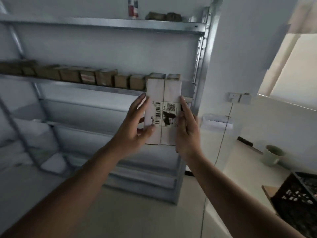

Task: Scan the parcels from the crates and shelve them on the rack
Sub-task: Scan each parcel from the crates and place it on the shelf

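Parcel clamped between my left hand and right hand, I should slide it level onto the rack shelf's right end beside the row of boxes.

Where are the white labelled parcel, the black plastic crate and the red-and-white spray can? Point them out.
white labelled parcel [163,91]: head view, upper face above the label.
black plastic crate [291,194]: head view, left latticed wall.
red-and-white spray can [133,8]: head view, middle of the body.

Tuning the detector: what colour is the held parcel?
White parcel with a black-printed barcode label, best in the head view.
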Available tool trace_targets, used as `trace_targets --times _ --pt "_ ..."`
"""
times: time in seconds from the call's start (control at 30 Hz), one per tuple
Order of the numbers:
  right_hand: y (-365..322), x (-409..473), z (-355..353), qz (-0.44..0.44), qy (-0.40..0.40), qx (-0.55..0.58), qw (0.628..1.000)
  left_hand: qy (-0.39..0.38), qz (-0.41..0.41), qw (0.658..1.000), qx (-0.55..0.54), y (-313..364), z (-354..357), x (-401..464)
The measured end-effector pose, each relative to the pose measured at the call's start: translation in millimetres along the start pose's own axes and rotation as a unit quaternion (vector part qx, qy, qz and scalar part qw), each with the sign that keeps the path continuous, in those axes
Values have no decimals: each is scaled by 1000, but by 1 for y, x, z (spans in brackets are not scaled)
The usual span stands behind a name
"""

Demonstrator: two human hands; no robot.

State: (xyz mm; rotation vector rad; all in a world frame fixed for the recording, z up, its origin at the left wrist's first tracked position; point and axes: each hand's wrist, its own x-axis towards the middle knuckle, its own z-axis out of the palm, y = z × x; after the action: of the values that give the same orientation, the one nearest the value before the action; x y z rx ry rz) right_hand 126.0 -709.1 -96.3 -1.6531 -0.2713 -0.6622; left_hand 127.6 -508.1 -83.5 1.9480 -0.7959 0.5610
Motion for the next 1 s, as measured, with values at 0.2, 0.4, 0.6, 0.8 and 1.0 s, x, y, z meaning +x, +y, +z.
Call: trace_targets --times 0.2,0.4,0.6,0.8,1.0 --pt "12 7 134 37 -55 39 997 20 -9 997 72 -64 -100 -29" --pt "34 26 249 54 -120 62 989 48 -60 989 123 -132 -178 -46" --pt "69 63 369 55 -184 87 978 81 -108 978 160 -218 -251 -43" --pt "107 109 491 73 -229 95 966 115 -166 964 173 -299 -319 -33" --pt "121 131 607 81 -294 99 947 139 -209 947 198 -370 -399 -41"
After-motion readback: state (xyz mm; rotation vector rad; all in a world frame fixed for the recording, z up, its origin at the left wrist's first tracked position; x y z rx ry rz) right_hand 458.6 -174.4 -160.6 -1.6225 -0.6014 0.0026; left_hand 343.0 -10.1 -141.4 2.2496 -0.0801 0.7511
